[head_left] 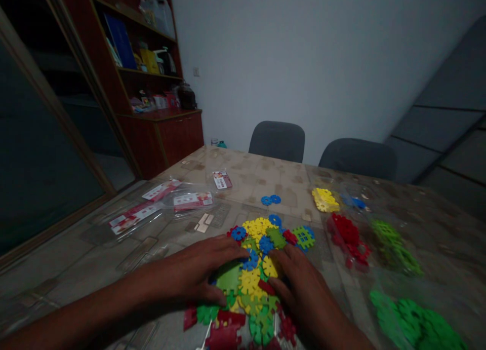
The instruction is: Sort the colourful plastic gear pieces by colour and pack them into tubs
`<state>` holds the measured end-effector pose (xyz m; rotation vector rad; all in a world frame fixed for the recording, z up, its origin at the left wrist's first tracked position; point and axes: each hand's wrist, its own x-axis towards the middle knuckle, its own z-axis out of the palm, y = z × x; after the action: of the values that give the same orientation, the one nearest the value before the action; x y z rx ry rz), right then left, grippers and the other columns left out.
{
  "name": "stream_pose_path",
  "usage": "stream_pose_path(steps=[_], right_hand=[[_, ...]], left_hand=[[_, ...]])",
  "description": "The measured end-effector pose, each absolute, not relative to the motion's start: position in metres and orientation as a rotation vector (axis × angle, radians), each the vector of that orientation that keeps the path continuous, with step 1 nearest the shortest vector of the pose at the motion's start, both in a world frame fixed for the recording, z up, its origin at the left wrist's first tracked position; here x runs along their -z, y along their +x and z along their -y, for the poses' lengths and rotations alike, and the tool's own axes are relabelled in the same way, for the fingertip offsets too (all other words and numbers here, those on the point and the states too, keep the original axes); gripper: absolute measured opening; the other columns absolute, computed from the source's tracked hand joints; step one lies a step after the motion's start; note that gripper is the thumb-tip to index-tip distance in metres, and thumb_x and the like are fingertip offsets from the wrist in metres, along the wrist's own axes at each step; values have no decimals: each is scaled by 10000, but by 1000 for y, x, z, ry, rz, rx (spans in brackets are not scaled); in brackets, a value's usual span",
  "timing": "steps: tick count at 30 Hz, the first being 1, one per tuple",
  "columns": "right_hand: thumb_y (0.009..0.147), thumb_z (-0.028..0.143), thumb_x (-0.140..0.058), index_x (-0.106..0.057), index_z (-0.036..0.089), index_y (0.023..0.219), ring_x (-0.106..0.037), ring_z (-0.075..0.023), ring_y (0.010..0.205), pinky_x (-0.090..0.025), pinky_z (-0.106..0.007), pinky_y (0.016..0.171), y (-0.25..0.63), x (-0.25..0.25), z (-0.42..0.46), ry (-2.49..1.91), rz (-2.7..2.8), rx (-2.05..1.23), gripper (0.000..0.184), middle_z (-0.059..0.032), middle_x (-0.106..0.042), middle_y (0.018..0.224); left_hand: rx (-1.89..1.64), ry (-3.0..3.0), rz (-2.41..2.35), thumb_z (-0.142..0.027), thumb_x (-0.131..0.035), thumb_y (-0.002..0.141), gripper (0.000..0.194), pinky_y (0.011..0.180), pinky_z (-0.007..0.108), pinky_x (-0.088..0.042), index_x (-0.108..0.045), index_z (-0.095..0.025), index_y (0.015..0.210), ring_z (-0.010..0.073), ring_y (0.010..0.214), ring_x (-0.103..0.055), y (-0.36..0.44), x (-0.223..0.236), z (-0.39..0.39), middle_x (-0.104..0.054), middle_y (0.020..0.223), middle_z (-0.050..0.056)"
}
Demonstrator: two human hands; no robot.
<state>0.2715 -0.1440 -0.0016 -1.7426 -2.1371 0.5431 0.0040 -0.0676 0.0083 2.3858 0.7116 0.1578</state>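
A heap of plastic interlocking building pieces [250,281] lies on the table in front of me, in yellow, blue, green and red. My left hand [205,266] rests at the heap's left side, thumb apart from the fingers, beside a flat green piece [229,277]. On the opposite side my right hand [301,276] touches the heap with its fingers apart. Its thumb is next to a small red piece [267,287] and its fingertips are by a yellow gear-shaped piece [269,266]. Neither hand plainly grips a piece.
Clear bags of sorted yellow [325,200], red [347,233], light green [395,243] and green pieces [417,319] lie to the right. Two blue pieces [271,200] sit beyond the heap. Labelled plastic bags [192,200] lie left. Grey chairs [277,140] stand behind the table [246,165].
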Motion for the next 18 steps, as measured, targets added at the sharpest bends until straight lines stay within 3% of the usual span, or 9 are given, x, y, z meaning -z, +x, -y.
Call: stream_pose_path(steps=[4, 9, 18], right_hand=[[856, 132, -661, -666, 208, 1048, -610, -253, 1032, -482, -361, 874, 273, 5, 145, -1717, 2125, -578, 206, -87, -651, 1101], [830, 173, -702, -644, 201, 1023, -611, -241, 993, -485, -347, 864, 280, 3, 140, -1704, 2030, -562, 204, -79, -659, 1078], [931, 216, -563, -681, 136, 1117, -605, -320, 1076, -467, -422, 919, 282, 3, 120, -1969, 2075, -239, 234, -170, -670, 1151]], left_hand=[[-139, 2439, -685, -367, -801, 816, 800, 1155, 553, -313, -382, -435, 1494, 363, 1434, -339, 6, -11, 72, -355, 1599, 48], [-241, 2419, -732, -428, -728, 877, 739, 1148, 521, -334, -350, -422, 1513, 351, 1401, -389, 3, -3, 68, -391, 1577, 58], [-336, 2471, -755, -421, -650, 931, 706, 1133, 561, -342, -290, -381, 1537, 362, 1381, -419, 6, 4, 61, -406, 1566, 92]])
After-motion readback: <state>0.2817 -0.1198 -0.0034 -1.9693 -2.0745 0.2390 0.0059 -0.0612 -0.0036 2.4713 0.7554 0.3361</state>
